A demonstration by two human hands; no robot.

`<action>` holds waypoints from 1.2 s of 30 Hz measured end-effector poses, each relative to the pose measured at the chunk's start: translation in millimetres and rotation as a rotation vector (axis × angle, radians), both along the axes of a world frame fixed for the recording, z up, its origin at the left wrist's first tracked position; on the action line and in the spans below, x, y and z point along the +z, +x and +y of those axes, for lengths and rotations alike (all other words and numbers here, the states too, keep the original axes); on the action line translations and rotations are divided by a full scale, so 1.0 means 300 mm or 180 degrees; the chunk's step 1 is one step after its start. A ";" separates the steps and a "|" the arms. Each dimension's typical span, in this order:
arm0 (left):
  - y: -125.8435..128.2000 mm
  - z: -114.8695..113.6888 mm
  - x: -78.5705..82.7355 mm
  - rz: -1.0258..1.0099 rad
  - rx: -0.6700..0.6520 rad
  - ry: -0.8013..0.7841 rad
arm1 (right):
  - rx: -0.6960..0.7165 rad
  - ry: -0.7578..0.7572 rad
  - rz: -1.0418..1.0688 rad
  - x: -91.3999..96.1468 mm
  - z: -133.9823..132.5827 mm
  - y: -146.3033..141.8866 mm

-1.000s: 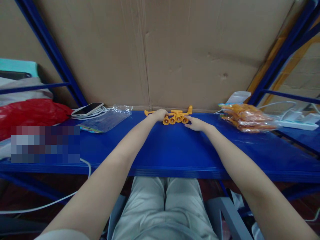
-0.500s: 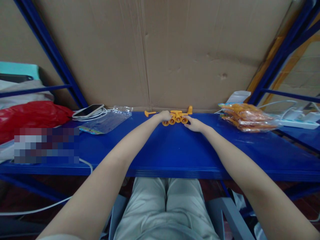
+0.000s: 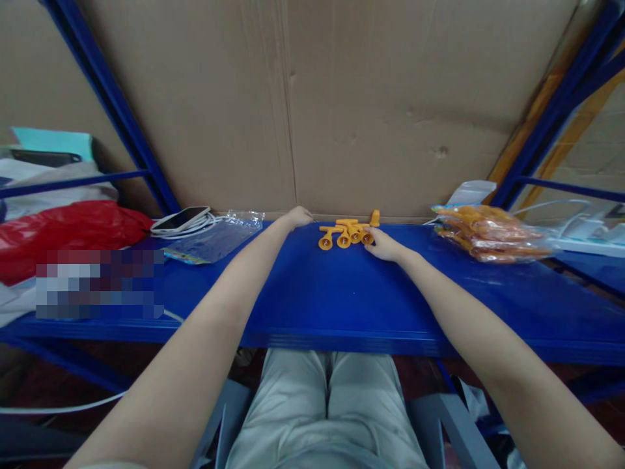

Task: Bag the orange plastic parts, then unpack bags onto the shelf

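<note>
Several orange plastic pieces with round, cup-like ends and short stems [image 3: 344, 240] lie in a row at the back of the blue shelf [image 3: 336, 293], their open ends facing me. My right hand [image 3: 385, 245] is at the right end of that row, with thumb and fingers around the rightmost orange cup piece [image 3: 366, 239]. To the left of the row, close to the cardboard, my left hand [image 3: 299, 217] has its fingers drawn together. Whatever it grips is hidden. A separate upright orange piece [image 3: 375, 218] stands behind my right hand.
On the right lie bagged orange pieces [image 3: 483, 231] beside a white power strip [image 3: 593, 242]. A clear plastic bag [image 3: 217, 238], a phone on a coiled white cable [image 3: 183, 219] and a red bag [image 3: 78, 231] are on the left. Cardboard [image 3: 361, 117] closes off the back.
My left hand has left the row of cup pieces and moved left, over where an orange-handled piece lay. The leftmost cup pieces are now uncovered. My right hand stays at the row's right end.
</note>
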State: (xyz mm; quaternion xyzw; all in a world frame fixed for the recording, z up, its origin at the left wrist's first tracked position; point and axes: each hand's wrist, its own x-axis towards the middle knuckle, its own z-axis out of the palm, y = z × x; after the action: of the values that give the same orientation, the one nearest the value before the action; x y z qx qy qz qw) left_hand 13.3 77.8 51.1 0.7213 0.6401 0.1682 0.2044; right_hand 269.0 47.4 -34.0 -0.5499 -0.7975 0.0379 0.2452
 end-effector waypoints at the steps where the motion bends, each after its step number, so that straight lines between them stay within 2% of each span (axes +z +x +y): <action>1: -0.028 0.005 0.002 0.0163 0.0100 0.0087 | -0.0024 -0.0032 -0.0035 0.002 -0.002 -0.002; 5: -0.120 0.011 -0.006 0.0590 0.0406 0.0246 | -0.0135 -0.0138 -0.0147 0.015 -0.022 -0.016; 10: -0.169 0.014 -0.049 0.1105 0.0257 0.0244 | -0.0214 -0.0215 -0.0244 0.024 -0.041 -0.030; 15: -0.153 0.034 -0.077 0.1265 0.0145 0.0158 | -0.0213 -0.0205 -0.0283 0.027 -0.045 -0.028; 20: -0.117 0.042 -0.062 0.1634 0.0106 0.0267 | -0.0217 -0.0247 -0.0279 0.033 -0.054 -0.030; 26: -0.081 0.018 -0.062 0.1999 0.0014 0.0484 | -0.0221 -0.0291 -0.0292 0.042 -0.067 -0.036; 31: -0.073 0.005 -0.037 0.2110 0.0021 0.0518 | -0.0210 -0.0334 -0.0299 0.049 -0.075 -0.037; 36: -0.065 -0.034 -0.008 0.1957 0.0108 0.0555 | -0.0232 -0.0380 -0.0277 0.049 -0.072 -0.034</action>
State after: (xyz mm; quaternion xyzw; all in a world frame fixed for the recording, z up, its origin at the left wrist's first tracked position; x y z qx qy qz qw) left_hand -6.1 67.5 48.8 0.7423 0.6670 0.0000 -0.0640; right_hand 258.8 25.8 -19.4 -0.5933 -0.7832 0.0524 0.1784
